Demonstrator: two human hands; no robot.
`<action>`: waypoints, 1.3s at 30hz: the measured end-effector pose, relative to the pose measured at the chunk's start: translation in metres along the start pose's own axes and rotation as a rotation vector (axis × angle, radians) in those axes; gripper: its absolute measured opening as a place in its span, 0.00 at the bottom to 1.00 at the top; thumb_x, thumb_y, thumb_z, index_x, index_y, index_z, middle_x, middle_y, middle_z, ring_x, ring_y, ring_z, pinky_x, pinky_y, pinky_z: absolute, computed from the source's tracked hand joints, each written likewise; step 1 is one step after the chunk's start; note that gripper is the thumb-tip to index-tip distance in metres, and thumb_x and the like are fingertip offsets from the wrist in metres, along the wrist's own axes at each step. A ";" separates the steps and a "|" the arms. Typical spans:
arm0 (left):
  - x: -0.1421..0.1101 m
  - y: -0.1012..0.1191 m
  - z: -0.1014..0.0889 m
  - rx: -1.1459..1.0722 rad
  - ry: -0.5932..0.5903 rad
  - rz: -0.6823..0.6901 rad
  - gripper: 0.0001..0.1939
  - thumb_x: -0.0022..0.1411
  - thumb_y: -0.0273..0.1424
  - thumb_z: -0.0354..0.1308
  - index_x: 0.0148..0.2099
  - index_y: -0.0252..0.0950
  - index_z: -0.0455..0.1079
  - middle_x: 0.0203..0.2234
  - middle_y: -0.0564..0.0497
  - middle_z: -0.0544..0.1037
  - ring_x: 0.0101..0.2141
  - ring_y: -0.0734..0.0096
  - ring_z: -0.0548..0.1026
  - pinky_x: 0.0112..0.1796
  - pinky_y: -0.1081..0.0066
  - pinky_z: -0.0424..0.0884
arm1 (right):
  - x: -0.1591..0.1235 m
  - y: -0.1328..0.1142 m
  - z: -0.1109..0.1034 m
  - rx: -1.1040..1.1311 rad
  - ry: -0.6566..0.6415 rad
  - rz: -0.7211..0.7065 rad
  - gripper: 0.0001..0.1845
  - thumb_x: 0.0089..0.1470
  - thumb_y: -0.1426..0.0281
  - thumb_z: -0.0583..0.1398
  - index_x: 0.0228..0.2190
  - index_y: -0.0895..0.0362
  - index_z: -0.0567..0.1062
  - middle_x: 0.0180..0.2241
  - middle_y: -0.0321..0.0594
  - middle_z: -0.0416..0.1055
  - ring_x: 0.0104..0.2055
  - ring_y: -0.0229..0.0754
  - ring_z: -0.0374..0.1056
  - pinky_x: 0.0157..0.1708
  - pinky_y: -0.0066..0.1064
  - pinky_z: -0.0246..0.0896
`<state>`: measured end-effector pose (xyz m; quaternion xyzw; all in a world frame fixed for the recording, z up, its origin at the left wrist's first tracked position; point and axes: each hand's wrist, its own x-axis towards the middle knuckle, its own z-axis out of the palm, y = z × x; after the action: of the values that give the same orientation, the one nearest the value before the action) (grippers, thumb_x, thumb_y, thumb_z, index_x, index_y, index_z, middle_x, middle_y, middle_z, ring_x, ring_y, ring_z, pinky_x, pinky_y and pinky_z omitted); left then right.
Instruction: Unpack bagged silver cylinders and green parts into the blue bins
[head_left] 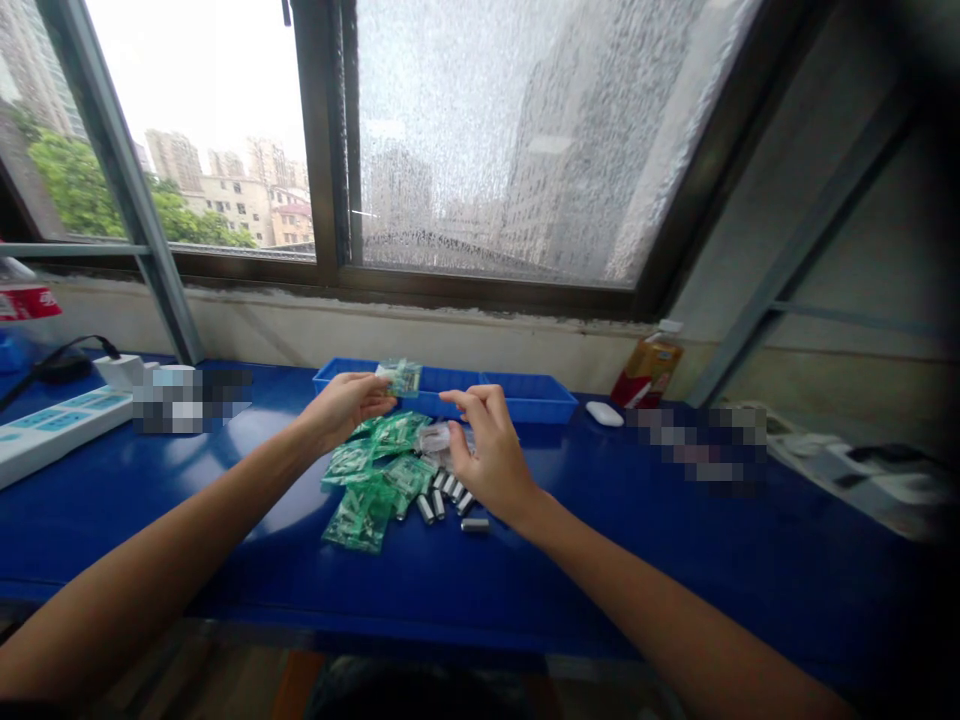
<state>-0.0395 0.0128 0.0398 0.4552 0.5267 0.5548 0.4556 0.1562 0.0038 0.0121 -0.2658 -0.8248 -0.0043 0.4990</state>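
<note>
My left hand [350,408] pinches a small clear green-tinted plastic packet [401,378] in front of a blue tray [536,398]. To its right, my right hand [491,455] hovers with thumb and index finger apart, and nothing shows between them. Below the hands lies a pile of green plastic packets [367,500]; their contents are too small to name. Several short silver metal cylinders [426,508] are scattered beside the pile, one [475,525] a little apart. A crumpled clear plastic bag [435,443] sits behind them, partly hidden by my right hand.
On the left of the blue table [585,570] stand a white power strip [67,425] and a plugged-in adapter [124,370]. A drink bottle [651,365] and a white oval object [604,414] are at the back right. A window frame [480,290] rises behind the table.
</note>
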 end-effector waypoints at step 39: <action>0.017 -0.026 -0.040 1.614 -0.049 0.431 0.13 0.56 0.35 0.47 0.33 0.39 0.73 0.35 0.47 0.78 0.41 0.57 0.72 0.45 0.57 0.58 | -0.014 0.002 0.000 -0.156 -0.664 -0.079 0.22 0.57 0.56 0.49 0.44 0.57 0.70 0.48 0.49 0.61 0.53 0.49 0.53 0.49 0.44 0.51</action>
<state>-0.0809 0.0236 0.0128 0.7444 0.6537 0.0724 -0.1153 0.1616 -0.0007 0.0000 -0.2578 -0.9491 -0.0002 0.1807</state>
